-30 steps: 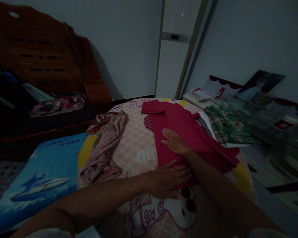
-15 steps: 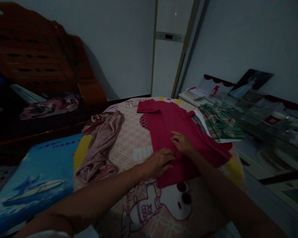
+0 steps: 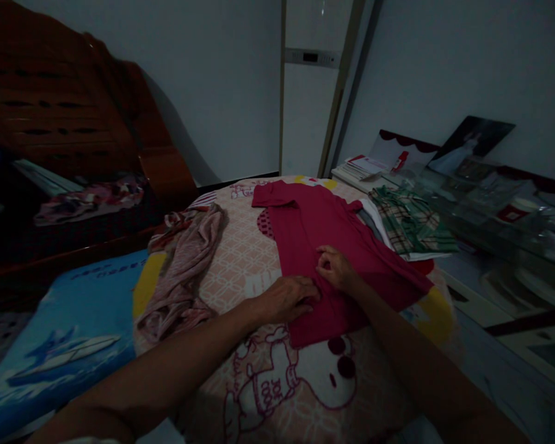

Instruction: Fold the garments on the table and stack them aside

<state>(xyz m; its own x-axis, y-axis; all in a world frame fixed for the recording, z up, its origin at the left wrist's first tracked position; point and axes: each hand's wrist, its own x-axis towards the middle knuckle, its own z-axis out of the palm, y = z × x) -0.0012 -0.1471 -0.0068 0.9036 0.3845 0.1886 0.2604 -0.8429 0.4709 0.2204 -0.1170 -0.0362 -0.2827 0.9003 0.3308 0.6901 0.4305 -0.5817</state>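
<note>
Working at the near half of the pink shirt (image 3: 346, 237), apparently gathering or pinching up fabric. Spread mostly flat on the counter (image 3: 234, 259), under the hands and reaching well beyond them. Left hand (image 3: 289, 297) half closed, palm down, fingertips at the shirt; right hand (image 3: 337, 269) just beyond and to the right, curled tighter, thumb close to forefinger. Impossible to tell whether with cloth caught in either (too dim between the fingers). Calling next, as a judgement, for a sure pinch of thin fabric at both spots before any lift, and a light pull against creases.

Left of the hands, a crumpled mauve garment (image 3: 189, 253); right of them and farther off, plaid clothes (image 3: 407, 219).

Readable on the tablecloth (image 3: 234, 280), nearer than the hands: "JOE", then "COO" (perhaps with one more letter, lost in the blur), beside a printed dog (image 3: 321, 379). Across the blue mat (image 3: 74, 308), far left of the hands, small characters, not legible. Likewise on the cup (image 3: 518, 211), far right: only a red patch. No brand to be made out.
</note>
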